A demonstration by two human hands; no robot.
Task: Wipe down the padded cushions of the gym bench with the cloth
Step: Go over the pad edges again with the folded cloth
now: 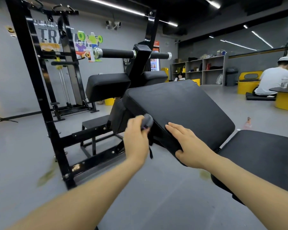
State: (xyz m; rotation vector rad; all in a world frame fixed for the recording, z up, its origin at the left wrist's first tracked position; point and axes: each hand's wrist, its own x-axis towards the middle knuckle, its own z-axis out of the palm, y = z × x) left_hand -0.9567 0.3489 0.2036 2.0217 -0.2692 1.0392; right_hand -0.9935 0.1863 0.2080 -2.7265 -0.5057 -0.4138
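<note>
The black padded back cushion [181, 105] of the gym bench slopes up across the middle of the view. A second black seat cushion [264, 155] lies lower, to the right. My left hand [136, 138] grips a bunched grey cloth [147, 121] against the near left side edge of the sloped cushion. My right hand [189, 143] rests on the cushion's lower corner with fingers spread flat on top and the thumb under the edge. Two smaller black pads [106, 83] sit behind, on the machine's frame.
A black steel frame [40, 90] stands at the left with roller bars [116, 53] overhead. A person in white [272, 80] sits at the far right beside yellow furniture [286, 100]. A pink spray bottle [247, 123] stands on the grey floor. Shelves [201, 70] line the back wall.
</note>
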